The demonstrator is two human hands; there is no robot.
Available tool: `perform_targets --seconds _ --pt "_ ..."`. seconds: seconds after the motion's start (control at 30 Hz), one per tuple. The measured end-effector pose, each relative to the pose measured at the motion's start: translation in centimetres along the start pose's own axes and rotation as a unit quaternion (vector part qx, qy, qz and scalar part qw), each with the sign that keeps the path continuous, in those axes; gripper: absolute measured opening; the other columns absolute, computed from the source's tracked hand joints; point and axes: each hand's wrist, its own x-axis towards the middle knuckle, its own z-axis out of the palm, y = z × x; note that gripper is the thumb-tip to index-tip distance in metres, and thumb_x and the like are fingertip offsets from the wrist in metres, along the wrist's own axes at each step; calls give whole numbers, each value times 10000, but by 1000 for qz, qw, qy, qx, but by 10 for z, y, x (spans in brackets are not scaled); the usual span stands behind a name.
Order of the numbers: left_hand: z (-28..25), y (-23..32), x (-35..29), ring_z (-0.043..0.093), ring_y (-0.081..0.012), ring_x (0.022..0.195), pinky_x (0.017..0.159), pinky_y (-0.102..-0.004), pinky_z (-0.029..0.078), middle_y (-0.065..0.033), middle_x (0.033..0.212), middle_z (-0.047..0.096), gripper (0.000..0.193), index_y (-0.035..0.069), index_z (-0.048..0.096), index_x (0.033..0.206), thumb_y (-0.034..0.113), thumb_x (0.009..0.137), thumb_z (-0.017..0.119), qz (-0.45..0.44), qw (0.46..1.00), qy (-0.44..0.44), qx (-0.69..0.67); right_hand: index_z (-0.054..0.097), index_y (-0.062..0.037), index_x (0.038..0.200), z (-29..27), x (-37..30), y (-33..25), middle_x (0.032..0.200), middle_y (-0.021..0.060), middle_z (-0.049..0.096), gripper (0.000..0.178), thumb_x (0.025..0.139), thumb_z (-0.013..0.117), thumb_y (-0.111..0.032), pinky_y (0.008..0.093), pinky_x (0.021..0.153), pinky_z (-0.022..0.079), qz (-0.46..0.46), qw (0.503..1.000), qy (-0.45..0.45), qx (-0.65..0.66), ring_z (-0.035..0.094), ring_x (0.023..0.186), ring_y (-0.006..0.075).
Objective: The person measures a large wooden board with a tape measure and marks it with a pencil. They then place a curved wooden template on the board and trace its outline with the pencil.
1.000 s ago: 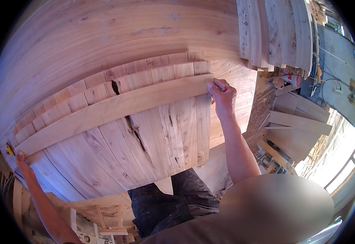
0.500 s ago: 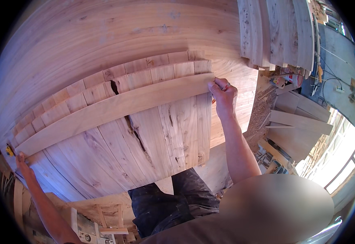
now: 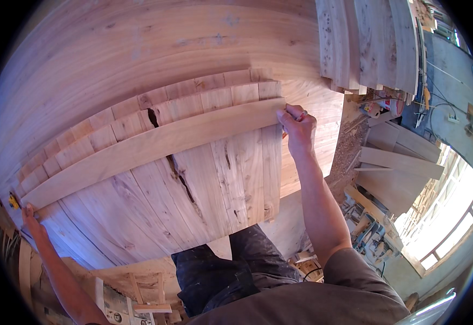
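A long, thin wooden strip (image 3: 155,143) lies across a row of edge-to-edge planks (image 3: 204,176), a little back from their middle. My left hand (image 3: 32,219) is closed on its left end, thumb on top. At the other end, the closed fingers of my right hand (image 3: 300,125) pinch the strip's corner. Bits of something thin and red show at that hand, too small to name. Dark cracks run through one plank in the middle. Behind the strip, the ends of two plank layers form a step.
Under the planks is a broad wooden surface (image 3: 193,38). Stacked boards (image 3: 366,43) stand at the far right. Sheet offcuts (image 3: 393,173) lie on the right, by a bright window (image 3: 442,227). A small yellow item (image 3: 13,201) sits beyond my left hand.
Both hands and the strip stay where they were. The blurred oval over my right shoulder is gone, so the sleeve and the tools beyond it now show.
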Motion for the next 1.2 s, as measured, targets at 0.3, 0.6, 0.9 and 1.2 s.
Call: perform_targets --seconds 0.3,0.6,0.9,1.2 --pt "-10 -5 0 587 -224 1199 1015 -386 466 -125 1311 615 540 20 487 1445 257 983 637 -11 999 -39 -10 733 21 1053 -12 13 42 803 -1 634 228 869 758 -110 239 599 428 -56 998 -31 26 540 674 64" --pt "61 50 -88 585 -197 782 741 -367 494 -77 807 625 197 19 647 933 152 814 732 99 983 93 126 721 5 1133 -46 62 88 819 -7 614 308 935 718 -230 233 561 342 -87 995 -4 -38 466 668 70" --pt "82 83 -119 625 -225 1033 921 -336 499 -158 1197 658 663 -113 543 1377 88 796 791 32 987 153 -36 714 19 1148 -46 61 83 737 -51 488 340 947 714 -255 247 546 277 -61 997 -49 -26 367 629 53" --pt "82 89 -123 610 -215 1054 934 -320 484 -168 1205 643 661 -115 539 1370 68 788 794 28 990 135 -40 687 48 1216 -57 63 82 988 46 661 395 943 726 -235 247 674 396 -42 996 -67 -34 534 816 90"
